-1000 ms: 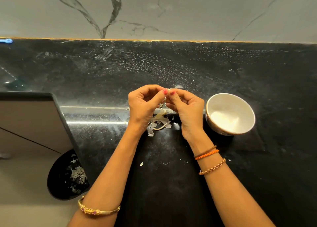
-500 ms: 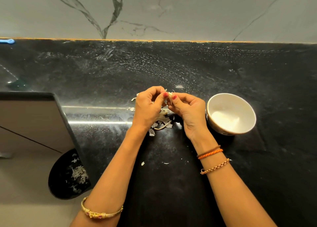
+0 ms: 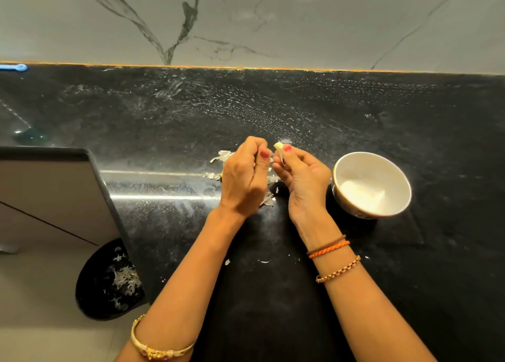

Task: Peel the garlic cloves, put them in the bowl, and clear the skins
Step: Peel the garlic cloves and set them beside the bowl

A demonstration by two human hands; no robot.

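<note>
I'm looking down on a black speckled worktop (image 3: 355,121), dusted white and glossy, running back to a pale marble-veined wall (image 3: 273,19). My right hand (image 3: 303,178) pinches a garlic clove (image 3: 278,146) at the fingertips, held above the surface. My left hand (image 3: 243,178) is curled just beside it; whether it holds a skin I can't tell. Papery skins (image 3: 218,159) lie under both hands. The white bowl (image 3: 393,170) sits just right of them. Down left, a black bin (image 3: 90,287) on the floor holds more skins.
</note>
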